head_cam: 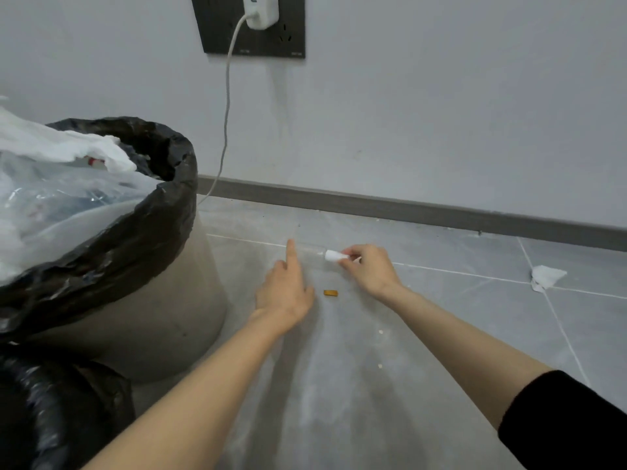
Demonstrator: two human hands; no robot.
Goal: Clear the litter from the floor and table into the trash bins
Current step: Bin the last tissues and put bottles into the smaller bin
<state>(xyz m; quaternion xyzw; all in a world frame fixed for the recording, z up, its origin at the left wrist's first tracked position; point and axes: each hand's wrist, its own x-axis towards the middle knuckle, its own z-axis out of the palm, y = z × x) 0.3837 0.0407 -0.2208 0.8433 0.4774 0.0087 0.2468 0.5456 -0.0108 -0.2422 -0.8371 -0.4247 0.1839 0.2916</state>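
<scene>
As right hand pinches, white tube points left.

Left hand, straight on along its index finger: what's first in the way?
Probably the grey baseboard, past bare floor tile. The left hand aims left of the white scrap that the right hand pinches. Depth is uncertain.

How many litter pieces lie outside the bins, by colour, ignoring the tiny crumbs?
White: 2 (small white piece pinched by the right hand; crumpled tissue on the floor)
Orange-brown: 1 (small chip on the floor)
Total: 3
</scene>
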